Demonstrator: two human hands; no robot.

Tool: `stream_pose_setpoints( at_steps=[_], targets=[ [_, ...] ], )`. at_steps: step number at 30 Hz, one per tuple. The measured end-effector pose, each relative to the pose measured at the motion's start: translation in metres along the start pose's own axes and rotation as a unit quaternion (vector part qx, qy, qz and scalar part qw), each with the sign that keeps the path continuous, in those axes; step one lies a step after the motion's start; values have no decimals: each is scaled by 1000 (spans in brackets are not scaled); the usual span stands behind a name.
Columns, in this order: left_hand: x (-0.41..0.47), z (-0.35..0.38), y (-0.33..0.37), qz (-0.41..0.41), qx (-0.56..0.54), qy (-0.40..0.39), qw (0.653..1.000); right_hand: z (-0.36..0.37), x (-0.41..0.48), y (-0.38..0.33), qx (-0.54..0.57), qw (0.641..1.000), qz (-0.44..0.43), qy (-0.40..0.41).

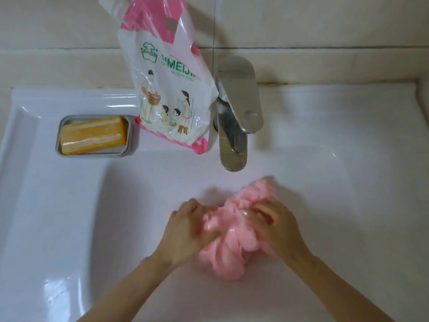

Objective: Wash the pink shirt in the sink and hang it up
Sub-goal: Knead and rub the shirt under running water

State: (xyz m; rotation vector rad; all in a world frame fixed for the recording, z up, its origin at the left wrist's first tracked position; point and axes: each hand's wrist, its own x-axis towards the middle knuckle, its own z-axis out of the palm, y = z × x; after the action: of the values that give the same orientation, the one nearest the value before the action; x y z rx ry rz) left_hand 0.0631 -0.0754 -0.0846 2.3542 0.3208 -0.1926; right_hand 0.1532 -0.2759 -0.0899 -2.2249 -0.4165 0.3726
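Setting: we are scrubbing at a white sink (69, 228).
Hands: our left hand (185, 231) and right hand (276, 226) are clutching the pink shirt (234, 249).
Progress: seemingly mid-wash; rinsing, hanging remaining.

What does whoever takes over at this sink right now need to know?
Left hand: grips the left side of the pink shirt.
Right hand: grips the shirt's right side.
Shirt: bunched and glossy-wet in the sink, in front of the faucet; no stream visible at the spout.
Soap bar in its dish and detergent pouch sit on the back ledge, neither in hand.
Done: shirt wetted, scrubbing apparently under way.
Left: probably finish scrubbing, rinse, wring, hang up.
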Motion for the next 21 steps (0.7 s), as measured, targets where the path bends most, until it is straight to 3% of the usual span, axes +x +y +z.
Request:
stream_pose_setpoints(
  at_steps=[1, 3, 6, 9, 16, 21],
  targets=[
    [-7, 9, -8, 48, 107, 5, 993, 3, -2, 6, -114, 993, -42, 10],
    [-17, 34, -19, 64, 221, -20, 973, 17, -3, 16, -256, 964, -67, -4],
    [-16, 61, -22, 8, 234, -46, 971, 45, -5, 36, -316, 946, -59, -45],
    [-10, 76, -25, 1, 239, -21, 971, 68, -5, 48, -345, 933, -88, -55],
    [11, 87, -31, 32, 275, 72, 958, 82, 9, 52, -368, 902, -201, 106],
    [32, 88, -33, 37, 334, 35, 941, 83, 23, 53, -328, 925, -151, 116]
  ],
)
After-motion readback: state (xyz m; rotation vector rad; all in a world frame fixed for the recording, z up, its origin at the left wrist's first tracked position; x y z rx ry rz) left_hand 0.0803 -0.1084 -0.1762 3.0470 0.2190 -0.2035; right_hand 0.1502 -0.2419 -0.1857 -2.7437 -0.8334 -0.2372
